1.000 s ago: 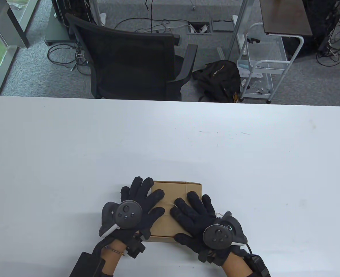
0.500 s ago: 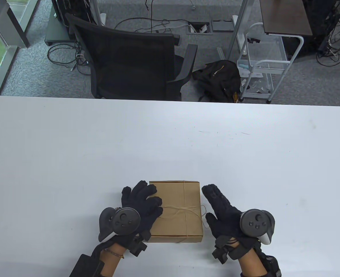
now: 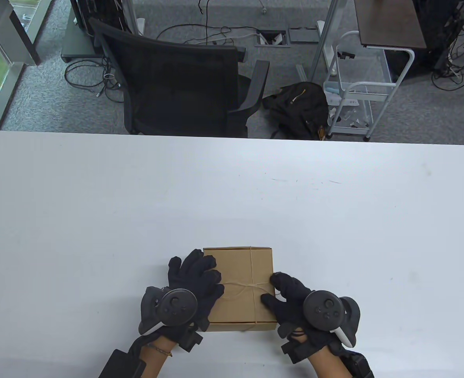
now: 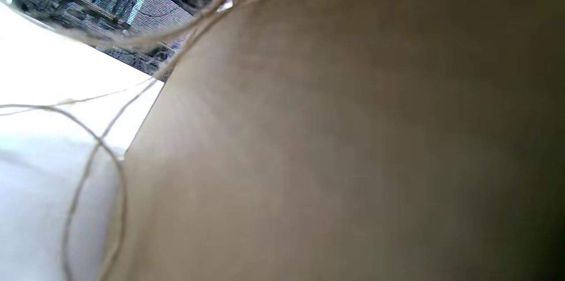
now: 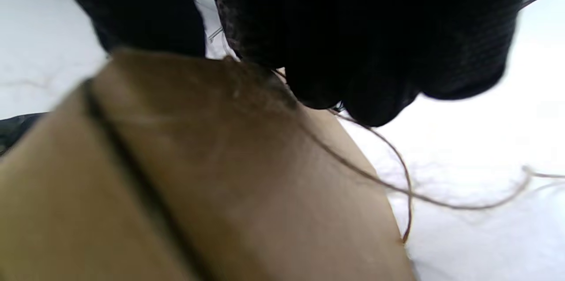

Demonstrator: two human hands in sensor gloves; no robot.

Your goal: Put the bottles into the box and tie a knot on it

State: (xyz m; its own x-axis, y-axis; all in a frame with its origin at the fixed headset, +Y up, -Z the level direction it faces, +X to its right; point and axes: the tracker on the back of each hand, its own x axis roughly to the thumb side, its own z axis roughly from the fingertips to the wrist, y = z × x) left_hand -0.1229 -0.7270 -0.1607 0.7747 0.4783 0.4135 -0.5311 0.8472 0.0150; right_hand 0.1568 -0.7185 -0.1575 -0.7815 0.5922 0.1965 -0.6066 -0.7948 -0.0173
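Note:
A closed cardboard box (image 3: 238, 307) lies near the table's front edge, bound crosswise with thin twine (image 3: 251, 267). No bottles are visible. My left hand (image 3: 212, 277) rests on the box's left side with its fingers spread over the top edge. My right hand (image 3: 274, 287) sits at the box's right edge, fingers curled where the twine crosses it. In the right wrist view the gloved fingertips (image 5: 375, 73) bunch over the box (image 5: 242, 192) and pinch the twine (image 5: 397, 170), whose loose ends trail onto the table. The left wrist view shows the box's side (image 4: 353, 140) and a twine loop (image 4: 88, 170).
The white table (image 3: 98, 220) stretches wide on all sides of the box. Beyond its far edge stand a black office chair (image 3: 177, 78), a black backpack (image 3: 299, 106) on the floor and a white wire cart (image 3: 358, 90).
My right hand left the box top, swung out to the right with straight fingers, then came back to the right edge and curled onto the twine. The left hand barely shifted.

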